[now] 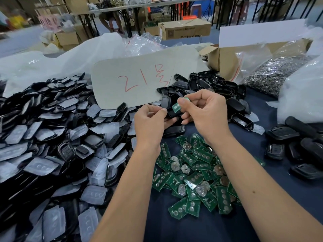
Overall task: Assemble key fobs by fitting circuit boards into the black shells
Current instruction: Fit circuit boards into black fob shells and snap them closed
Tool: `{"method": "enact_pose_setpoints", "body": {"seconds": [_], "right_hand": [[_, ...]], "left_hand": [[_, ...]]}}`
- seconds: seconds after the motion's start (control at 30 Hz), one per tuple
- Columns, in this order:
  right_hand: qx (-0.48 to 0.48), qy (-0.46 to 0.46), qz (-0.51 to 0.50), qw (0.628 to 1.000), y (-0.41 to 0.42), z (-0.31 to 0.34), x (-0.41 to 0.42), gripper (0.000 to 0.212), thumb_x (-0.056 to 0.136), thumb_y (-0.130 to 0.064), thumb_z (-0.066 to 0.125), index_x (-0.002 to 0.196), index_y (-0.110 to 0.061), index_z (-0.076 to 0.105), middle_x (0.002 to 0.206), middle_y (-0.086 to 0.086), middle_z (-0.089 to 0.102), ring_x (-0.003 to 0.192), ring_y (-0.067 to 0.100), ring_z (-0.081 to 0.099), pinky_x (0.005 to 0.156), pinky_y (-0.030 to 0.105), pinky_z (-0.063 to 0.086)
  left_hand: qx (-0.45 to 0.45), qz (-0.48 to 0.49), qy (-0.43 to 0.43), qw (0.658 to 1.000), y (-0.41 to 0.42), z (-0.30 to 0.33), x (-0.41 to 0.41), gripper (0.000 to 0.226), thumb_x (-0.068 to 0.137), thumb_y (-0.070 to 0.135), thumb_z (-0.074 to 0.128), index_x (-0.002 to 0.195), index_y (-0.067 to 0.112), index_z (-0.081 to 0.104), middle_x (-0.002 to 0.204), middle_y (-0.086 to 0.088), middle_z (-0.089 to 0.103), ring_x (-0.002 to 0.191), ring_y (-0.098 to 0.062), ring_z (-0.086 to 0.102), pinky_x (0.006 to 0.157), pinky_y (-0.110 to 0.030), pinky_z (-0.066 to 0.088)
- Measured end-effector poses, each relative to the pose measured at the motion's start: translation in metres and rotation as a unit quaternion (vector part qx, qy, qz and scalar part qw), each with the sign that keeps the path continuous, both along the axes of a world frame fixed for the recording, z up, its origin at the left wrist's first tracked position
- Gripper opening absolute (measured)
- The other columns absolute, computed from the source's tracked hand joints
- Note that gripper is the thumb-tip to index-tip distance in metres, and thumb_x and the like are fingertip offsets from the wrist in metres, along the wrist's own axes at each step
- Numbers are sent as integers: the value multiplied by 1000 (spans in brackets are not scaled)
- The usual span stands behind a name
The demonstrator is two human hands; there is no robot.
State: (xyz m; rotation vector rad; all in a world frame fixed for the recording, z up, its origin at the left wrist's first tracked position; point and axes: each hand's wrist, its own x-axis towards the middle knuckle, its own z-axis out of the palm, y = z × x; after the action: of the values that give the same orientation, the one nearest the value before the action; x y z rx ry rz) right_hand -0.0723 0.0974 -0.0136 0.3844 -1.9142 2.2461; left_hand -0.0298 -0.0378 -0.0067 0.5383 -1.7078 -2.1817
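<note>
Dark blue cloth covers the desk (201,227), and behind it stand folding tables and cardboard boxes in a workshop room. At the left side lies a big heap of black shell halves with pale button pads (49,145). A grey card with red writing (139,81) leans over the back of this heap. Near the middle front of the desk is a loose pile of green circuit boards (192,175), many with round silver coin cells. More black shells (218,88) lie behind the hands, and another group of black shells (297,145) lies at the right edge. A clear bag of small metal rings (272,74) sits at the back right, beside an open carton.

Both hands are raised above the desk, between the board pile and the card. The left hand (150,121) holds one black shell (172,113) with curled fingers, thumb on its upper edge. The right hand (208,110) pinches a green circuit board (176,106) between thumb and forefinger; the board is tilted and its lower end touches the shell's open side. Whether it is fully seated, I cannot tell.
</note>
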Motion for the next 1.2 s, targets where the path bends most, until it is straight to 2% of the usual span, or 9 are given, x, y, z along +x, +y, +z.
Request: {"method": "enact_pose_setpoints", "body": {"seconds": [0.23,0.37,0.43,0.57,0.8,0.87,1.0,1.13,1.2], "right_hand": [[8,3,-12,1000,-6,1,4,19,88,-7,82,97,4,69,71,16,69,53,20,67,49,31,59],[43,14,-21,999,-5,1,5,17,88,-13,84,95,-4,72,68,7,72,51,20,65,46,31,55],[64,17,-29,997,-5,0,5,16,88,-16,84,95,-7,73,69,7,73,50,19,65,45,30,53],[95,17,-47,994,-5,0,5,17,87,-17,85,95,-8,72,71,8,73,51,20,67,44,33,55],[154,36,-76,984,-4,2,5,17,84,-21,87,87,-12,74,74,13,69,56,30,66,42,34,55],[161,37,-80,983,-4,1,4,18,83,-22,88,85,-12,73,74,13,68,59,31,66,43,38,57],[190,30,-87,978,-4,-1,1,20,82,-28,89,83,-17,73,72,6,69,63,28,66,56,47,60],[190,-2,-39,981,0,0,-1,23,81,-28,90,79,-16,70,70,9,70,49,18,58,44,33,51],[195,-13,-20,981,3,1,0,24,81,-27,90,79,-14,70,70,11,71,49,16,57,43,32,50]], "left_hand": [[12,-8,-3,1000,3,3,3,11,98,1,62,89,7,61,114,-32,69,67,-23,77,84,-40,65],[8,-12,-4,1000,2,2,2,12,98,2,64,88,8,63,116,-35,67,70,-27,77,78,-36,65],[2,-13,-1,1000,1,2,1,11,98,2,65,88,6,64,110,-32,68,69,-27,77,75,-34,65],[-19,-6,9,1000,0,-1,0,11,97,2,66,87,5,65,90,-11,61,61,-16,74,70,-31,64],[-47,31,26,998,2,-4,-1,16,96,0,67,81,6,66,78,-1,66,68,-16,72,65,-26,62],[-53,34,31,998,1,-5,-2,16,96,0,67,81,6,66,77,-1,67,70,-17,73,65,-27,62],[-69,27,42,996,0,-7,-2,11,92,1,72,83,5,68,77,-4,70,70,-14,74,66,-28,62],[-99,30,45,994,-4,-10,-2,13,86,1,80,85,4,68,80,-13,73,70,-17,76,64,-28,63],[-100,18,45,994,-7,-11,-2,15,85,0,81,84,5,68,79,-15,72,71,-19,75,66,-31,63]]}}
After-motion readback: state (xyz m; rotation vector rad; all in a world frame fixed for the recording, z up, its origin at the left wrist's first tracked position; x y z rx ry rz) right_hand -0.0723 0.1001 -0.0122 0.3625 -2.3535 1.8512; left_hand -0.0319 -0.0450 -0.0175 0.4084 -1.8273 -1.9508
